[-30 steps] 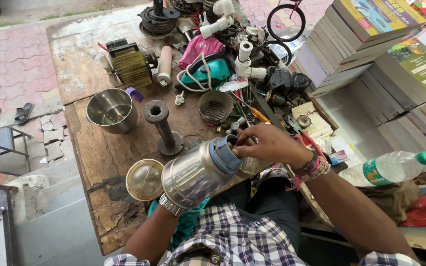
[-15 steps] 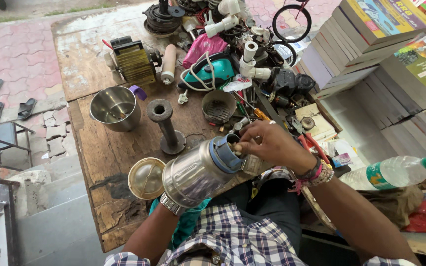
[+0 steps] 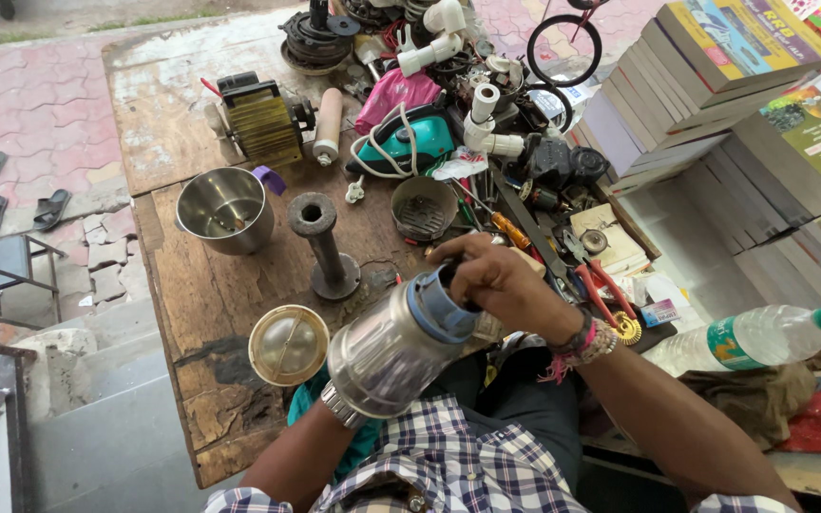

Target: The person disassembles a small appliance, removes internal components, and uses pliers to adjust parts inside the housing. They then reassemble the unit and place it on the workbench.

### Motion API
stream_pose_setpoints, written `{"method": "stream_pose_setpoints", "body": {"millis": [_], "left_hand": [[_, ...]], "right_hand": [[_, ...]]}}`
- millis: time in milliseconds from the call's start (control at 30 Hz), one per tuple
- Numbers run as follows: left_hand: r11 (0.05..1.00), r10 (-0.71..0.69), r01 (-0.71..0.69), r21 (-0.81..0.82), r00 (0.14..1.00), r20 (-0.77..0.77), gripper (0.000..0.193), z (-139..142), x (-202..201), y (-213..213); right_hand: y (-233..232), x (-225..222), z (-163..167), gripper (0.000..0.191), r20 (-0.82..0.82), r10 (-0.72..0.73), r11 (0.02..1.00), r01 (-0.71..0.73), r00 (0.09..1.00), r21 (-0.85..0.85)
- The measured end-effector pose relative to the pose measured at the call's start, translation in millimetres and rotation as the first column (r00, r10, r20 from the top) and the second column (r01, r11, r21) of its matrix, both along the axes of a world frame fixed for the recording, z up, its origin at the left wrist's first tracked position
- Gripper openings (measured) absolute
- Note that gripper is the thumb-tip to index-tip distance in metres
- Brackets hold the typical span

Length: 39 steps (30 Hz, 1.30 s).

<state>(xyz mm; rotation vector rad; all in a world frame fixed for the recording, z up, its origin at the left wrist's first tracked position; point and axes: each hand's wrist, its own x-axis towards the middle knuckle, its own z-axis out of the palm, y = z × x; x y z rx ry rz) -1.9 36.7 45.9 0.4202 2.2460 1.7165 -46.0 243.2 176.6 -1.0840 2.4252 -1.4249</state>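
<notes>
Atop steel jar (image 3: 393,350), right hand (image 3: 496,281) unmoved since before

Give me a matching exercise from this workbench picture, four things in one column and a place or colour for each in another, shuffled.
Things:
1. steel jar
2. steel bowl
3. plastic bottle
4. round lid

Descriptions:
A. green cap, lying on its side at the right
B. flat on the wood near the bench's front edge
C. held on its side, right hand at its blue base
D. upright, open, beside a dark metal spool

Pairs: 1-C, 2-D, 3-A, 4-B
</notes>
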Motion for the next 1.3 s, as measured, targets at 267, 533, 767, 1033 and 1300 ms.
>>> {"method": "stream_pose_setpoints", "body": {"millis": [267, 533, 767, 1033, 1300], "left_hand": [[0.973, 0.23, -0.226, -0.043, 0.958, 0.172, 0.052, -20.2, -8.9, -4.3], [0.968, 0.216, -0.246, 0.053, 0.921, 0.323, 0.052, -32.7, -7.2, -19.5], [0.976, 0.194, -0.211, 0.047, 0.951, 0.241, 0.053, -21.8, -7.4, -9.4], [0.971, 0.219, -0.238, 0.029, 0.931, 0.293, 0.053, -26.0, -10.8, -8.5], [0.948, 0.12, -0.242, 0.209, 0.874, 0.471, 0.054, -34.3, -11.0, -26.6]], "right_hand": [[10.9, 1.1, 17.1, 0.035, 0.007, -0.289, 0.892, 0.267, 0.957, 0.365], [15.6, -7.0, 12.7, 0.04, 0.226, -0.351, 0.872, 0.23, 0.909, 0.432], [14.6, -6.7, -5.7, 0.021, 0.638, 0.036, 0.958, 0.155, 0.769, -0.241], [24.5, -3.2, 4.4, 0.015, 0.253, -0.277, 0.957, 0.242, 0.927, 0.158], [23.6, -3.5, 1.6, 0.037, 0.224, -0.302, 0.916, 0.218, 0.926, 0.336]]}}
